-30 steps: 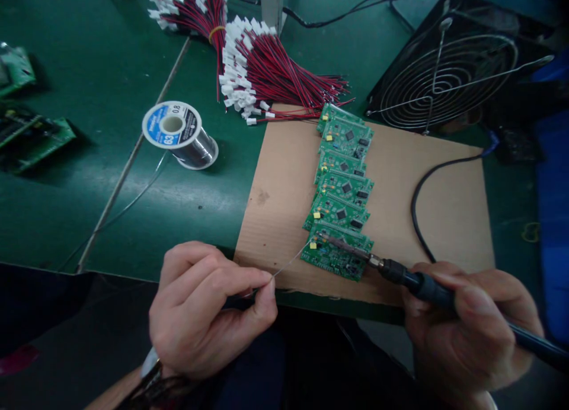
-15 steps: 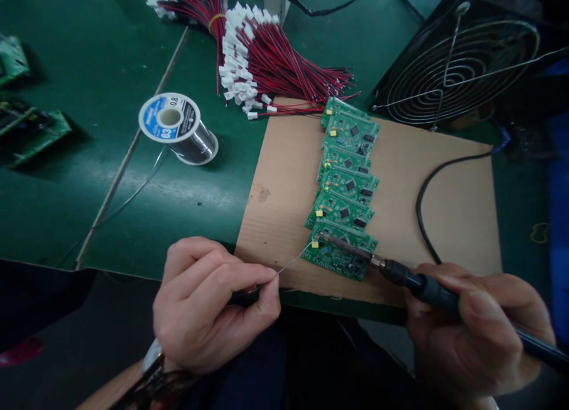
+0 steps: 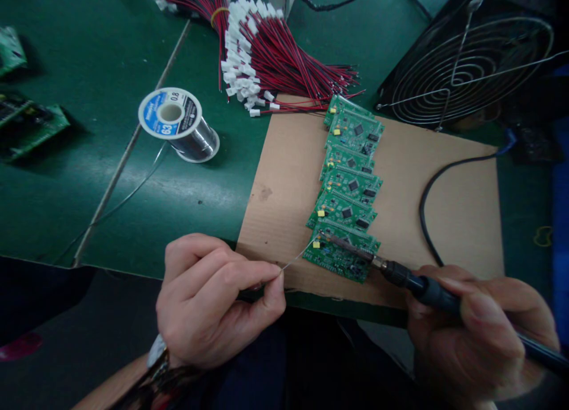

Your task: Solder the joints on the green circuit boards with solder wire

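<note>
My left hand (image 3: 213, 300) pinches a thin solder wire (image 3: 299, 257) between thumb and forefinger; the wire's end reaches the left edge of the nearest green circuit board (image 3: 344, 257). My right hand (image 3: 473, 333) is closed round the black handle of a soldering iron (image 3: 400, 274), whose tip lies across that board and meets the wire beside a small yellow part. Several more green boards (image 3: 351, 161) overlap in a row running away from me on a sheet of brown cardboard (image 3: 284, 185).
A solder spool (image 3: 175, 122) lies on the green table (image 3: 89, 161), its wire trailing toward me. Bundles of red-and-black leads with white plugs (image 3: 267, 54) lie behind the cardboard. A black wire-guarded fan (image 3: 466, 60) stands back right. More boards (image 3: 31, 128) sit far left. The iron's cable (image 3: 427, 202) crosses the cardboard.
Both hands hold their places on the wire and the iron at the nearest board; the view has shifted slightly, so everything sits a little higher and to the right.
</note>
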{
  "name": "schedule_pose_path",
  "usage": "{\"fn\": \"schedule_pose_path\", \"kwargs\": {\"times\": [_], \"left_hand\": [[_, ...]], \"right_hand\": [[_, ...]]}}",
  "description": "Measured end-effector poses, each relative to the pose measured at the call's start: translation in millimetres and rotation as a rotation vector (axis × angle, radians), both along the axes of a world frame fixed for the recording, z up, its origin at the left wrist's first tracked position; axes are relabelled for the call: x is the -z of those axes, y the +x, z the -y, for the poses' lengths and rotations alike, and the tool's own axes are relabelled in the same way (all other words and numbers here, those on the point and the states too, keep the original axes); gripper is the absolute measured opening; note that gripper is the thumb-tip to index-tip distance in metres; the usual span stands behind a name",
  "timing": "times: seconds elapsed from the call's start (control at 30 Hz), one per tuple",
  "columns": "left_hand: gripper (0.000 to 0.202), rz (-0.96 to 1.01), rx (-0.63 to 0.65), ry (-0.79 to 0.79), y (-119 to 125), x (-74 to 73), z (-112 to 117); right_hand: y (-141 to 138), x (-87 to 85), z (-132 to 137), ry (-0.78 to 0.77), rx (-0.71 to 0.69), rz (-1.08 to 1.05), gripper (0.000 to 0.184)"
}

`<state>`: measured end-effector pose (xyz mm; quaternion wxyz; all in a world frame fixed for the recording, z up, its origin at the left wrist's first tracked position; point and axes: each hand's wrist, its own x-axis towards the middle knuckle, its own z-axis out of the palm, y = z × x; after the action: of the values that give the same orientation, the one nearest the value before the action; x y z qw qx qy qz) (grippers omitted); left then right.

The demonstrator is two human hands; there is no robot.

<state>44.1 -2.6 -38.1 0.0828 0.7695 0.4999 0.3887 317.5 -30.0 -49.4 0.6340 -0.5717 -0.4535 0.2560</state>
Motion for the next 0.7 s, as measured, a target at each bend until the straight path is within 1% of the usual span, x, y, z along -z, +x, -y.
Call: {"fn": "schedule_pose_path", "kwargs": {"times": [0.1, 0.17, 0.3, 0.4, 0.57, 0.7], "left_hand": [[0.022, 0.019, -0.009, -0.005, 0, -1.3, 1], [0.021, 0.001, -0.011, -0.039, -1, -2.4, 2], [0.02, -0.012, 0.007, -0.017, -3, -2.9, 2], [0.02, -0.009, 0.009, -0.029, -2, -2.7, 1], [0.02, 0.01, -0.009, -0.025, 1, -2.5, 1], [0.021, 0.01, 0.004, -0.019, 1, 0.1, 1]], "right_hand": [[6, 2.3, 0, 0.05, -0.043, -0.01, 0.009], [11, 3.9, 2, 0.066, -0.046, -0.024, 0.011], [12, 5.3, 3, 0.077, -0.03, -0.024, 0.016], [7, 3.6, 2, 0.055, -0.015, -0.007, 0.014], [0, -1.0, -1, 0.024, -0.042, 0.002, 0.011], [-2, -1.2, -1, -0.022, 0.005, 0.017, 0.01]]}}
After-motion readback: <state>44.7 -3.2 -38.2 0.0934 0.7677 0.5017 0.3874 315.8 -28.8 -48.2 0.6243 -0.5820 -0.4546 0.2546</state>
